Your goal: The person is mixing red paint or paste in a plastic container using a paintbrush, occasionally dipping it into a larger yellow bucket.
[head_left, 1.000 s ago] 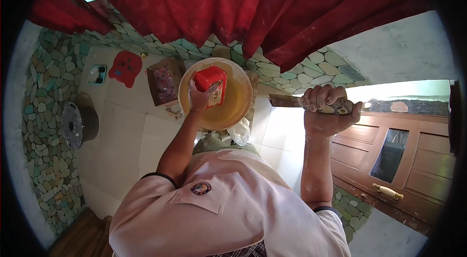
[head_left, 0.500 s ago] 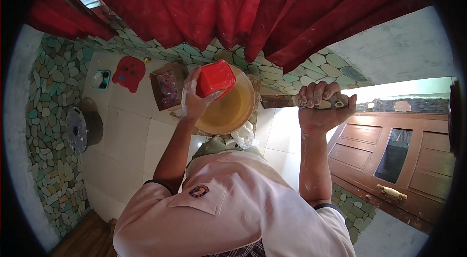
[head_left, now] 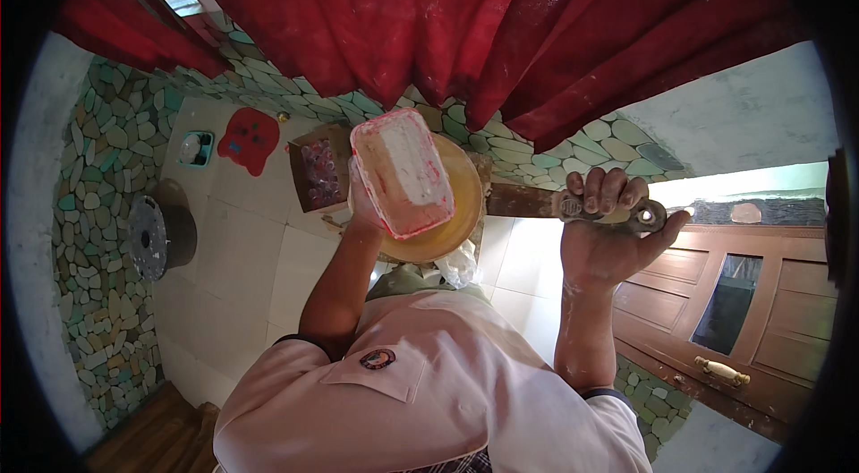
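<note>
My left hand grips a red plastic container from the left side; its open inside faces the camera, smeared with white, pinkish and tan residue. Below it sits a round tub of yellowish contents, partly hidden by the container. Out to the right, my right hand is closed round the handle of a flat, worn scraper, whose brownish blade points left toward the tub's rim. A crumpled white plastic bag lies just below the tub.
Red curtains hang ahead above stone-patterned walls. On the tiled floor are a grey bucket, red bear-shaped item, small teal tray and cardboard box of small items. A wooden door is at right.
The red container, earlier over the tub with its outside showing, has been turned so its residue-coated inside faces up. My right hand and scraper have shifted slightly down in the view.
</note>
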Tool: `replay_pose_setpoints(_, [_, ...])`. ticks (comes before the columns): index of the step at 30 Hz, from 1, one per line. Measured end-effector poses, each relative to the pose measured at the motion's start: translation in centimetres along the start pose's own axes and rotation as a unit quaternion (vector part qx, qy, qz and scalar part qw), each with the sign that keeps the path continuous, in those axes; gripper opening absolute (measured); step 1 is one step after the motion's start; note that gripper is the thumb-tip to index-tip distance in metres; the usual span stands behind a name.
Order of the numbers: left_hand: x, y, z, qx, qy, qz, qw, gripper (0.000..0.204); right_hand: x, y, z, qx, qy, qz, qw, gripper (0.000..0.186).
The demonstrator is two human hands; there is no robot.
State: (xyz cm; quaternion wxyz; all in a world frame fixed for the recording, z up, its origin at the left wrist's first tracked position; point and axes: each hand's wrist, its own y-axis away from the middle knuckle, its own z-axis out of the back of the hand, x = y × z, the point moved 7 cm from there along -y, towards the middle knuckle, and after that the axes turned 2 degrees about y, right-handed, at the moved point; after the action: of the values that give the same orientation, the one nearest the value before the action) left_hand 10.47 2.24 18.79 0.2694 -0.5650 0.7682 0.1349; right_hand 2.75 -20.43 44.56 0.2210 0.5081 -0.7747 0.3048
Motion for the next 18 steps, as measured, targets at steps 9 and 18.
replay_pose_setpoints(9, [-0.9, -0.3, -6.1, -0.009, -0.143, 0.009, 0.990, 0.044, -1.6, 1.4, -4.5, 0.196, 0.082, -0.010, 0.977, 0.057])
replay_pose_setpoints(18, [-0.7, 0.3, -6.9, 0.014, -0.178, 0.015, 0.984, 0.047, -1.4, 1.8, -7.9, 0.241, 0.102, 0.015, 0.965, 0.055])
